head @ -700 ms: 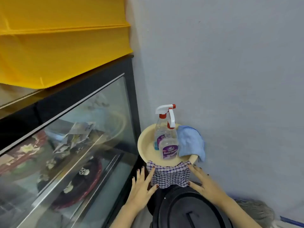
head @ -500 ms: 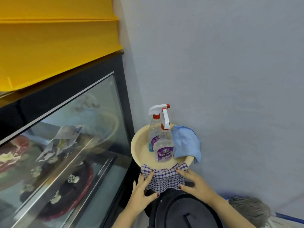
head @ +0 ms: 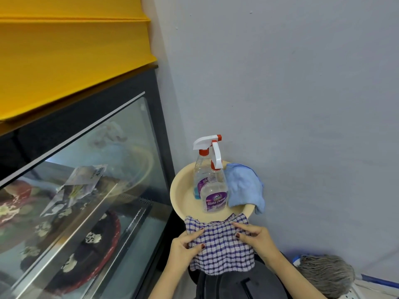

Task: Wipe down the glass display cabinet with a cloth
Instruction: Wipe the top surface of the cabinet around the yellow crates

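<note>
- Black-framed glass display cabinet (head: 90, 186) stands leftmost.
- My left hand (head: 183, 250) pinches the blue-and-white checked cloth (head: 221, 251) at its left edge.
- My right hand (head: 258, 239) grips its right side, fingers curled, beside the cream plastic basin (head: 182, 201).

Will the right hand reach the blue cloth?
Probably yes. The blue cloth lies over the basin rim just beyond the right hand, nothing between them, though that hand holds the checked cloth.

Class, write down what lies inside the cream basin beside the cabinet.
Inside the cream basin stand a front spray bottle and a rear spray bottle; a blue cloth drapes over its right rim. The checked cloth covers the near rim, hiding what lies beneath.
</note>
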Available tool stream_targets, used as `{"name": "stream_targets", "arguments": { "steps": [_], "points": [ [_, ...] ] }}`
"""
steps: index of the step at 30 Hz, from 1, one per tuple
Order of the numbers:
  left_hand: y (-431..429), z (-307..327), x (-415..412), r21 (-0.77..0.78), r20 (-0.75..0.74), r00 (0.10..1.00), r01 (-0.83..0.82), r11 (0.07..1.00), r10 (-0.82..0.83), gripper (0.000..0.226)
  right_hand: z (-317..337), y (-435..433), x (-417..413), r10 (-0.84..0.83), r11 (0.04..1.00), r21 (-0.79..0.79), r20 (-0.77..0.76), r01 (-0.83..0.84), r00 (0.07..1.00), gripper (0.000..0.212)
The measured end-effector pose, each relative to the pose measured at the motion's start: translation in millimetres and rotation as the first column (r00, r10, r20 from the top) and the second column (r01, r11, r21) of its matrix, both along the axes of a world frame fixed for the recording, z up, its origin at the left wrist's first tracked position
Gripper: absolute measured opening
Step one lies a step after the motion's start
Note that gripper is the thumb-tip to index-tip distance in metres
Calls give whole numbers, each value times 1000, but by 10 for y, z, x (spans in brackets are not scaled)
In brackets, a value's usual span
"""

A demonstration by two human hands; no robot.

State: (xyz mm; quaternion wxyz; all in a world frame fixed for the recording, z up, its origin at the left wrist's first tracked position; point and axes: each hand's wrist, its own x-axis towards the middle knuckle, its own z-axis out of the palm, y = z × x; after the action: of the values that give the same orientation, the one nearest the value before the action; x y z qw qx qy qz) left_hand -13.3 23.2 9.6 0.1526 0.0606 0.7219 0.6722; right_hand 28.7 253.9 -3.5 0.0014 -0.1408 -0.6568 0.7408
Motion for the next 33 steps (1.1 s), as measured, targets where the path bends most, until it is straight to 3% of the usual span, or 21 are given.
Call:
{"name": "stream_targets", "arguments": {
  "steps": [10, 13, 18, 22, 28, 33],
  "points": [
    [1, 128, 111, 320, 286, 955, -177, 931, 83, 42, 154, -26, 87, 11, 999, 39, 25, -12, 1000, 41],
    [-8, 179, 108, 316, 318, 945, -179, 932, 74, 35, 236, -30, 76, 15, 997, 69, 10, -16, 1000, 43],
    [-17, 408, 97, 189, 145, 981, -157, 969, 131, 42, 439, -76, 97, 46, 970, 241, -65, -29, 997, 60],
    [-3, 735, 115, 138, -38, 975, -213, 967, 221, 51, 812, -129, 139, 27, 915, 397, -233, 70, 972, 66],
    [-97, 1411, 218, 95, -371, 880, -281, 955, 296, 56, 1534, -197, 301, -15, 825, 484, -499, 293, 866, 50],
    [-198, 1991, 364, 9, -569, 741, -428, 904, 357, 53, 2098, -332, 407, 0, 829, 449, -597, 334, 802, 47]
  ]
}}
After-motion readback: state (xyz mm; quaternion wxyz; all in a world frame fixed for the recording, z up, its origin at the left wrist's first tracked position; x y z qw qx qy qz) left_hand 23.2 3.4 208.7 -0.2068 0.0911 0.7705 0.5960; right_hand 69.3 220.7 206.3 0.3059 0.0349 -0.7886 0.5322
